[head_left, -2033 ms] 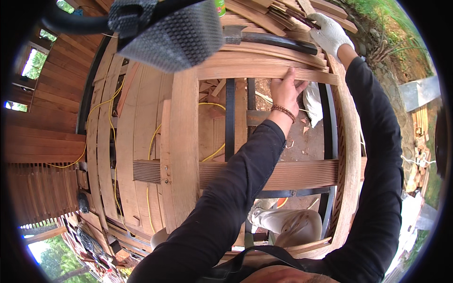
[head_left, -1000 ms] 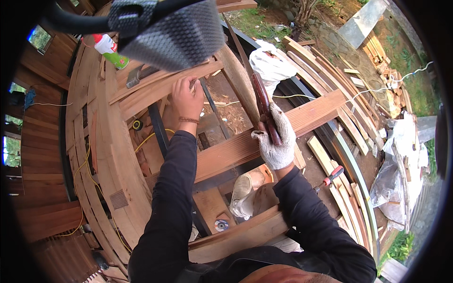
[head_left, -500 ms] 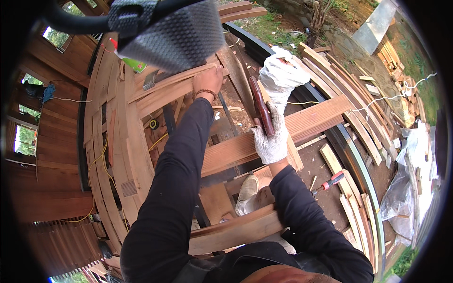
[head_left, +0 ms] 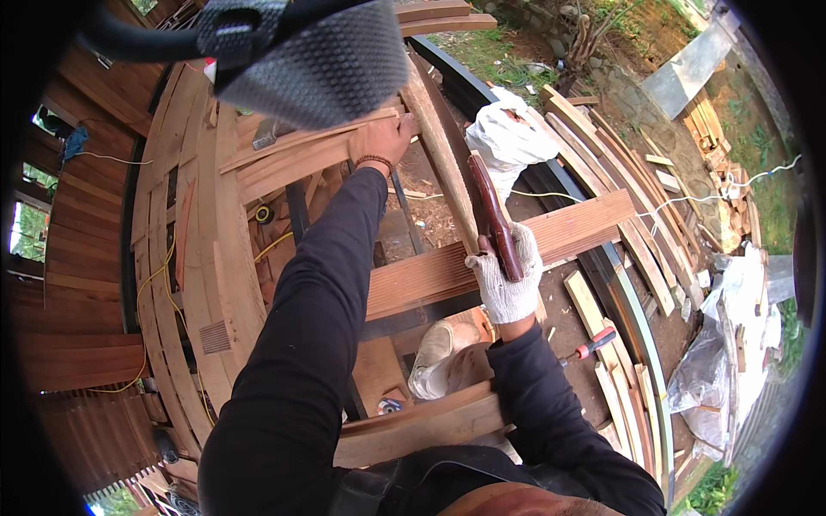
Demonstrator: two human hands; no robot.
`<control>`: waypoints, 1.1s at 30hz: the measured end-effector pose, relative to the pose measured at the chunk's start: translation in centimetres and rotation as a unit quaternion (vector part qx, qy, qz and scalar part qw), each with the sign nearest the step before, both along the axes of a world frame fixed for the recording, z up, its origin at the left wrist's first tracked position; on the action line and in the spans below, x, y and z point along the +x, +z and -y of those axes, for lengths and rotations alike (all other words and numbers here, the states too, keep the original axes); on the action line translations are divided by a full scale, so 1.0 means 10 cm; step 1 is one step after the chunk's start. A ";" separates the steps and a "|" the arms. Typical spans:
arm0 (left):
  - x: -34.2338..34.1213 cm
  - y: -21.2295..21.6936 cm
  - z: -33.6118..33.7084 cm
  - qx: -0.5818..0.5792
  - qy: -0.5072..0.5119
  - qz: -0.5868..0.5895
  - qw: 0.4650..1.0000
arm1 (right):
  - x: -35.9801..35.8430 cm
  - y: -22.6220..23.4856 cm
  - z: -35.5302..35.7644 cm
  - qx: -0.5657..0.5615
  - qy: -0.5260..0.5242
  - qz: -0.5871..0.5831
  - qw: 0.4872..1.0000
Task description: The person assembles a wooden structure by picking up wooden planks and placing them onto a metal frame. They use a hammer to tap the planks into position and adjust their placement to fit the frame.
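My right hand (head_left: pixel 508 279), in a white knitted glove, is closed around a dark reddish-brown, polished, slightly bent wooden handle (head_left: pixel 492 202). Whether a blade belongs to it cannot be made out. Close beside the handle runs a long, narrow wooden board (head_left: pixel 445 155), its rough pale face showing and its lower end near the gloved fingers. My bare left hand (head_left: pixel 380 142), a beaded bracelet on the wrist, is curled over the end of a wooden plank (head_left: pixel 297 163); its fingertips are partly hidden. The thumb lies close to the narrow board.
A thick grooved beam (head_left: pixel 422 279) crosses in front of me. A red-handled tool (head_left: pixel 595 342) lies lower right, beside loose wood strips. A white plastic bag (head_left: pixel 509 142) sits by the dark metal beam (head_left: pixel 615 288). A tape measure (head_left: pixel 263 214) and yellow cord are at left. A camera part blocks the top.
My right hand and the handle have moved slightly down and right. The narrow board has turned, showing more of its pale face. My left hand stays about where it was.
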State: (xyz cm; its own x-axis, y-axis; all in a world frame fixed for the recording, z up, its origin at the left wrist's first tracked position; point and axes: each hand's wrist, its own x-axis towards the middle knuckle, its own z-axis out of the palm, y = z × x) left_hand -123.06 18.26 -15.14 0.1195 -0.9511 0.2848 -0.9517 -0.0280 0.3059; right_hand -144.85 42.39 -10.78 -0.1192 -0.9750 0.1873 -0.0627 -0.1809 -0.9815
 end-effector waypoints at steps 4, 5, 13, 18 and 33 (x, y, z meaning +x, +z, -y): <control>0.02 -0.06 0.06 -0.009 0.000 0.008 1.000 | 0.06 -0.05 -0.11 0.040 0.008 0.120 0.992; 0.03 -0.08 0.06 -0.009 0.000 0.006 1.000 | 0.09 -0.06 -0.12 0.042 0.001 0.141 0.989; 0.02 -0.05 0.04 -0.030 -0.011 0.000 0.999 | 0.02 -0.18 -0.19 0.015 0.004 -0.063 0.998; 0.02 0.00 0.00 -0.012 -0.015 -0.012 1.000 | 0.12 0.02 -0.37 0.079 0.007 0.126 0.989; 0.03 -0.07 0.04 -0.022 -0.011 -0.013 1.000 | -0.15 0.07 -0.46 0.054 0.026 -0.045 0.997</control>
State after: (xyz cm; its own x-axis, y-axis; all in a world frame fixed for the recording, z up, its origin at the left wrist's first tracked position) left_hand -122.74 17.85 -15.84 0.1060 -0.9405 0.3228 -0.9438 0.0071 0.3304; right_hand -146.38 46.97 -10.12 -0.0559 -0.9945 0.0886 -0.1453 -0.0797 -0.9862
